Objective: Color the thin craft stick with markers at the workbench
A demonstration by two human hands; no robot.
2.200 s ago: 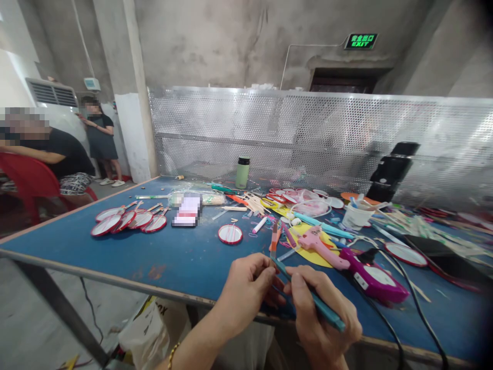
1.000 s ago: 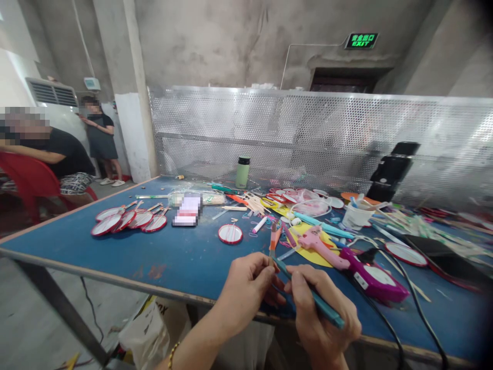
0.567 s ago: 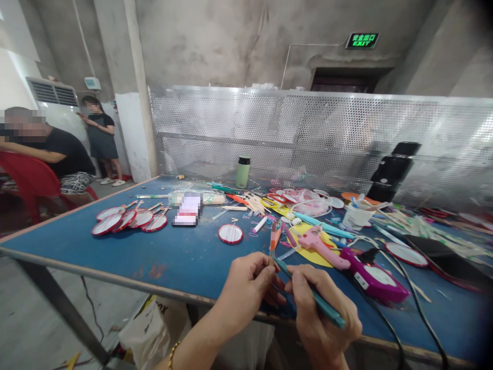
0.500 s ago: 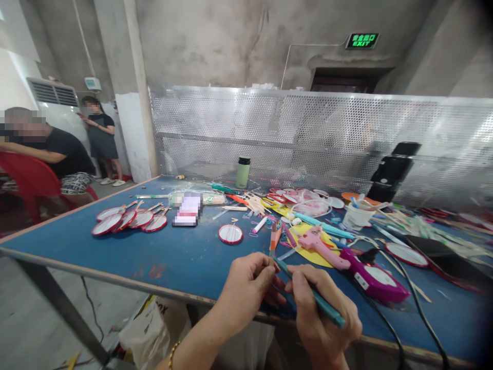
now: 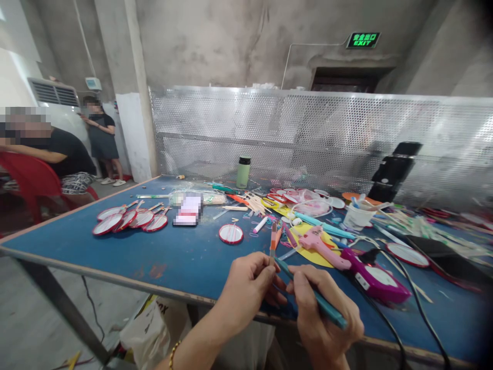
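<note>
Slanted teal pen [image 5: 330,307]; far end just beside slim, orange-banded stick [image 5: 273,243]

I see this from a single camera worn on my head, facing forward and down across the blue worktable [image 5: 185,257]. My left hand [image 5: 246,282] and right hand [image 5: 325,303] come up close, low in the view (its right-hand corners darken). Farther off, it meets the perforated metal screen [image 5: 215,115] and, high up, the exit sign [image 5: 363,40].
</note>
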